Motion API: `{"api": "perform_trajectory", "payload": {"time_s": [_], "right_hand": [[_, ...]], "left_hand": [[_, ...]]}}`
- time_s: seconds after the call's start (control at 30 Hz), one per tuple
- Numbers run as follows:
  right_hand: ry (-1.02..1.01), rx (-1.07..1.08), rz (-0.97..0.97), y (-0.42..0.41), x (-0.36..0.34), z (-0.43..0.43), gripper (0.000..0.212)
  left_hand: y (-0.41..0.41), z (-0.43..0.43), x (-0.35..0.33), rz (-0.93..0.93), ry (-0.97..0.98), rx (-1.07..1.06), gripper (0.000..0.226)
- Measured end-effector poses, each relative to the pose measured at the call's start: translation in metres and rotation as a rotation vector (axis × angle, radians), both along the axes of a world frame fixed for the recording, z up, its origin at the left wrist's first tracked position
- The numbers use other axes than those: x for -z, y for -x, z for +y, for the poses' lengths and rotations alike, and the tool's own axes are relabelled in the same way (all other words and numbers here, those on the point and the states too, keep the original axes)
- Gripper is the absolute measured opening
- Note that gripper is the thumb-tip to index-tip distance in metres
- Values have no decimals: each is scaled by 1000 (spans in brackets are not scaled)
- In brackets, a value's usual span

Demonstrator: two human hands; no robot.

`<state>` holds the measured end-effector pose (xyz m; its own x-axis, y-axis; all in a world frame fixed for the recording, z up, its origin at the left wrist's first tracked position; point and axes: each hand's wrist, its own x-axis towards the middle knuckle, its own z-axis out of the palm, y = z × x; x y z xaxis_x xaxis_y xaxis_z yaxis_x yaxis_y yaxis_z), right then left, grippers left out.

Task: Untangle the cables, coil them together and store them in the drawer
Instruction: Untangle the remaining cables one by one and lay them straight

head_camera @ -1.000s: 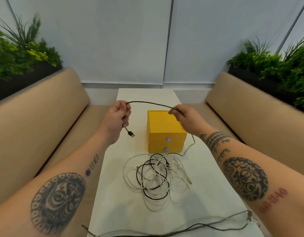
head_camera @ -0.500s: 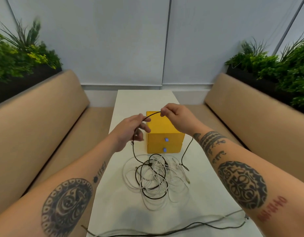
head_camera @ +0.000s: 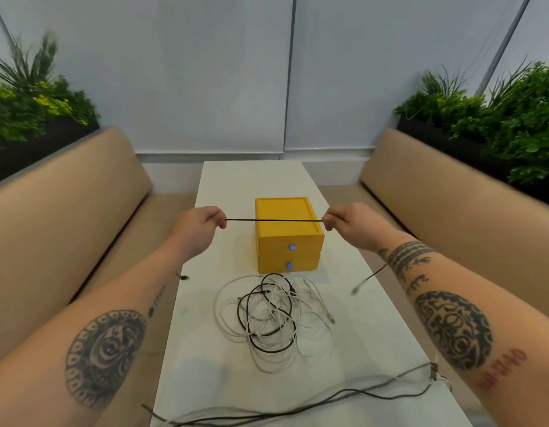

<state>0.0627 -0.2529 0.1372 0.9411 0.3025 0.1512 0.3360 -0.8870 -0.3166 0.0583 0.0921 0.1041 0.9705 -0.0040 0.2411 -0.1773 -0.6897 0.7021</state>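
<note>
The black cable (head_camera: 273, 220), pinched taut between left hand (head_camera: 199, 227) and right hand (head_camera: 344, 224) near the drawers (head_camera: 287, 238), is best folded into even loops, kept clear of the tangle (head_camera: 271, 315) on the table (head_camera: 251, 180).

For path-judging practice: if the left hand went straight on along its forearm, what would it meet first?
Probably the table's far end, the left hand passing beside the yellow drawer box; depth unclear.

drawer unit (head_camera: 282, 209): matt plastic | table (head_camera: 251, 180): smooth, matt | cables (head_camera: 267, 318): smooth sheathing
</note>
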Motion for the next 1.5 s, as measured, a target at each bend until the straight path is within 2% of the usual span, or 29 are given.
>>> {"api": "perform_trajectory", "payload": {"time_s": [0.13, 0.3, 0.47, 0.57, 0.63, 0.7, 0.77, 0.83, 0.9, 1.0, 1.13, 1.5], "right_hand": [[-1, 67, 23, 10, 21, -35, 33], [1, 176, 48, 27, 48, -70, 33], [5, 251, 78, 44, 68, -91, 32], [-38, 319, 176, 45, 81, -97, 31], [-74, 337, 259, 46, 87, -91, 29], [-61, 340, 252, 48, 86, -73, 28], [-99, 278, 168, 45, 78, -39, 42], [-250, 120, 138, 48, 63, 5, 50], [-370, -36, 185, 55, 45, 46, 42], [-484, -68, 213, 62, 28, 72, 30], [-369, -29, 83, 53, 22, 52, 32], [62, 133, 154, 52, 48, -50, 30]], "left_hand": [[3, 22, 11, 46, -122, -49, 32], [5, 27, 32, 83, -136, -56, 29], [10, 14, 27, 88, -149, -10, 31], [9, 0, 18, 87, -148, 32, 32], [10, -11, 10, 77, -155, 71, 34], [13, -27, 0, 50, -178, 136, 35], [17, -48, -11, 28, -214, 215, 32], [22, -69, -19, 16, -238, 271, 30], [24, -84, -25, -3, -237, 305, 29], [26, -89, -33, -45, -206, 325, 27], [27, -64, -31, -14, -245, 328, 29], [41, 17, 31, 242, -272, 123, 34]]}}
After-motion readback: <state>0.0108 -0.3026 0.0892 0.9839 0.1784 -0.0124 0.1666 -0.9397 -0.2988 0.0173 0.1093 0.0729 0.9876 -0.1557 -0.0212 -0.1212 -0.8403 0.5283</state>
